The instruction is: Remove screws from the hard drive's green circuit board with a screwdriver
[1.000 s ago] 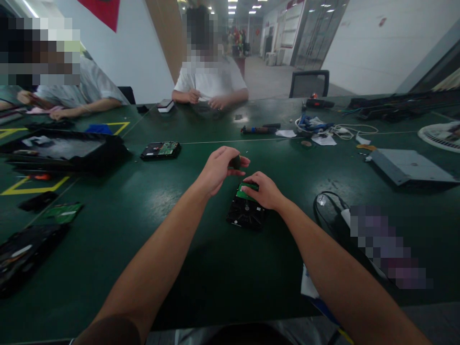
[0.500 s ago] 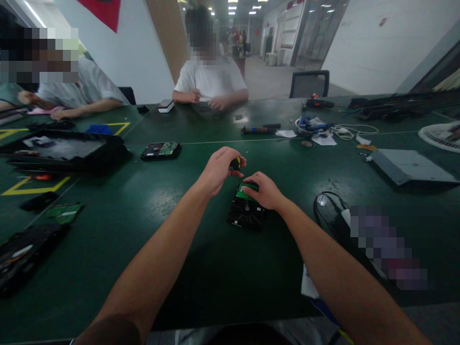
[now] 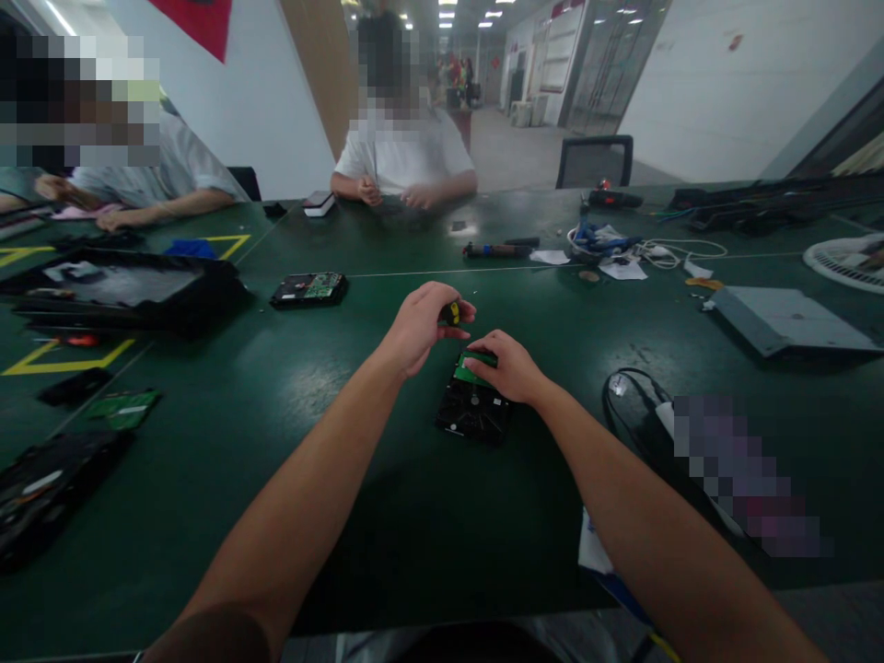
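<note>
A black hard disk drive [image 3: 476,412] with a green circuit board [image 3: 472,370] at its far end lies on the dark green table in front of me. My right hand [image 3: 503,361] is closed around the drive's far right part, thumb on the green board. Above the drive's far edge, my left hand [image 3: 429,322] is closed on the black and yellow handle of what looks like a screwdriver [image 3: 453,314]. Its shaft and tip are hidden or too small to make out.
Another drive with an exposed board [image 3: 309,290] lies farther left. A black open casing [image 3: 131,290] and dark parts [image 3: 55,488] occupy the left side. Right stand a grey metal box [image 3: 794,318], cables [image 3: 677,250] and a black cord [image 3: 608,396]. Two people sit across the table.
The handle in my left hand has turned slightly, showing more of its yellow marks. My right hand and the drive have stayed in place.
</note>
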### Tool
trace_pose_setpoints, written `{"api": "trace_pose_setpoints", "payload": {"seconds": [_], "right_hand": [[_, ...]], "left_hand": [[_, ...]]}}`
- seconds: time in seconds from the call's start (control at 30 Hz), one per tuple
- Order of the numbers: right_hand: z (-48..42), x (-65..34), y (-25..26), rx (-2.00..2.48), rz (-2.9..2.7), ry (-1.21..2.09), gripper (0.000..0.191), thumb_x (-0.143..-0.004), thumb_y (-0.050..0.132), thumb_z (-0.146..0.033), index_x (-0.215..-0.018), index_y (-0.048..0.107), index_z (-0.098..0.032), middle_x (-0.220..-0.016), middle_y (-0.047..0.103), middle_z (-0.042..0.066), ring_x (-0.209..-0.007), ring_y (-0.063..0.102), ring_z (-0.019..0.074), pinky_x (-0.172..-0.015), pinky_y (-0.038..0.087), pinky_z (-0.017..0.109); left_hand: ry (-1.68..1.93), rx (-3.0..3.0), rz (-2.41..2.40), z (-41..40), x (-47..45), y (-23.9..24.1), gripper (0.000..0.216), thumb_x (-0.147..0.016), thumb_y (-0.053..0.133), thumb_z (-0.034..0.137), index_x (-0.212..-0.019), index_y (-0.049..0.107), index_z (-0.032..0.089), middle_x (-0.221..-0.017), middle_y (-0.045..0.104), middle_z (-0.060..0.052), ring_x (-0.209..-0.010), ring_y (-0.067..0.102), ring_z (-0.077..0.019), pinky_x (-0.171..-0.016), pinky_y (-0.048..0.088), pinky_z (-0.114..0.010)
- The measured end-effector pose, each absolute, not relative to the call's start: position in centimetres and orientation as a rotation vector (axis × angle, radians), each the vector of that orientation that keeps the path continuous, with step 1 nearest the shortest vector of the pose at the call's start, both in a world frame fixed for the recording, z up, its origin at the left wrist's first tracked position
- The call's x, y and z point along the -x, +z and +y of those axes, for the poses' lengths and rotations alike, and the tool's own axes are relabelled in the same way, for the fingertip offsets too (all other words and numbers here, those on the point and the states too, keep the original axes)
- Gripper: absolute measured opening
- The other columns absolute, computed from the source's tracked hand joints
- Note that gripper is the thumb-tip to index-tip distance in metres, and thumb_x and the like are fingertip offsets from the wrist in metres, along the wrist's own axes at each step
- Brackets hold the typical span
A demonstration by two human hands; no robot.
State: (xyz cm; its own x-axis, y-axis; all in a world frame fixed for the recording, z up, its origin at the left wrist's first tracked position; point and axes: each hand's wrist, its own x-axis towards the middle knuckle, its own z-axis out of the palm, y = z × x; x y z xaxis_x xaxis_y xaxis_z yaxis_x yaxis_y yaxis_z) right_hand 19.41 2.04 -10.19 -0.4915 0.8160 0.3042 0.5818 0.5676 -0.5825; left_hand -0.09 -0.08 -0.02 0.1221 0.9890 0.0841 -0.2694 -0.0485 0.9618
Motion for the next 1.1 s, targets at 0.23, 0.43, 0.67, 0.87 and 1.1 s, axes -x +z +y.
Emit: {"api": "trace_pose_setpoints", "payload": {"seconds": [0.23,0.43,0.67,0.87,1.1], "right_hand": [[1.90,-19.44,-10.10,1.130,-2.256,0.532,0.026,-0.098,0.071,-0.039,-0.118,0.076,-0.023,-0.110,0.067,0.009,-0.104,0.062,0.0245,-0.091,0.049,0.041],[1.94,-19.42,-10.07,1.134,-2.246,0.561,0.026,-0.097,0.072,-0.039,-0.118,0.076,-0.024,-0.111,0.068,0.008,-0.105,0.062,0.0245,-0.091,0.049,0.041],[2.10,-19.44,-10.41,1.120,-2.242,0.545,0.027,-0.097,0.073,-0.038,-0.119,0.076,-0.023,-0.111,0.067,0.009,-0.105,0.062,0.0247,-0.093,0.049,0.041],[2.03,-19.46,-10.35,1.130,-2.235,0.545,0.029,-0.097,0.073,-0.039,-0.120,0.076,-0.022,-0.111,0.067,0.009,-0.105,0.063,0.0245,-0.093,0.049,0.041],[1.96,-19.49,-10.16,1.115,-2.244,0.557,0.026,-0.097,0.072,-0.038,-0.118,0.076,-0.023,-0.111,0.068,0.009,-0.105,0.062,0.0246,-0.092,0.049,0.040]], "left_hand": [[1.284,-1.194,0.925,0.01,0.28,0.10,0.018,-0.081,0.067,0.035,-0.081,0.067,0.017,-0.091,0.067,-0.007,-0.085,0.065,-0.0198,-0.060,0.055,-0.028],[1.303,-1.145,0.940,-0.08,0.20,0.27,0.018,-0.081,0.069,0.034,-0.088,0.065,0.018,-0.087,0.064,-0.005,-0.081,0.067,-0.0197,-0.060,0.056,-0.029],[1.280,-1.136,0.877,-0.13,0.06,0.14,0.016,-0.082,0.067,0.032,-0.085,0.065,0.017,-0.087,0.065,-0.006,-0.085,0.066,-0.0211,-0.066,0.061,-0.034],[1.275,-1.234,0.966,0.07,0.49,0.11,0.022,-0.083,0.065,0.036,-0.084,0.073,0.016,-0.087,0.063,-0.007,-0.084,0.062,-0.0193,-0.058,0.053,-0.025],[1.233,-1.103,0.891,0.08,0.17,-0.04,0.019,-0.084,0.067,0.036,-0.090,0.066,0.018,-0.087,0.067,-0.009,-0.086,0.066,-0.0229,-0.066,0.059,-0.034]]}}
